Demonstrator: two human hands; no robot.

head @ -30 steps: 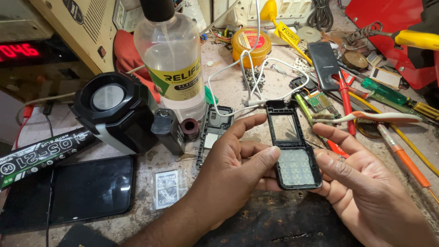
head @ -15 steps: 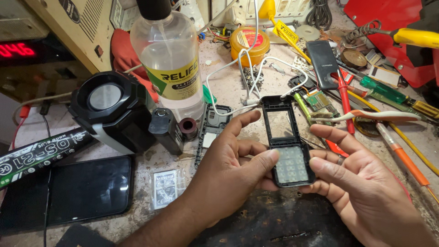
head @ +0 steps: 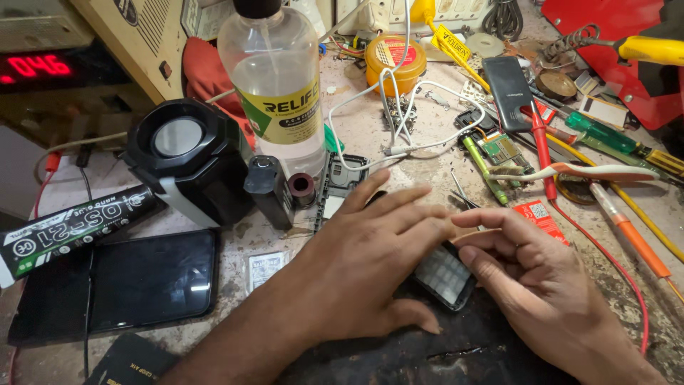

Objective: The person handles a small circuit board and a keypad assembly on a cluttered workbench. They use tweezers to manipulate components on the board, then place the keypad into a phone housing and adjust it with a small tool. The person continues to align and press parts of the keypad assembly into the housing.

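Note:
A black phone front housing with a keypad [head: 445, 274] lies low on the dark mat [head: 427, 356], mostly covered by both hands. My left hand [head: 370, 257] rests palm down over its upper part, fingers spread toward the right. My right hand [head: 531, 278] pinches its right edge with curled fingers and thumb. Only the keypad end shows between the hands. A second phone frame [head: 338, 182] lies just beyond my left fingers.
A clear liquid bottle [head: 274, 93] stands behind, beside a black magnifier lamp [head: 189, 160]. A dark smartphone [head: 121, 281] and glue tube [head: 71, 232] lie left. White cable [head: 399, 107], circuit board [head: 502, 150], screwdrivers [head: 605, 135], red probe [head: 545, 157] and orange tin [head: 395, 60] crowd the right.
The housing was held up, open to view, between both hands. Now it lies tilted down on the mat and my left hand has turned palm down over it.

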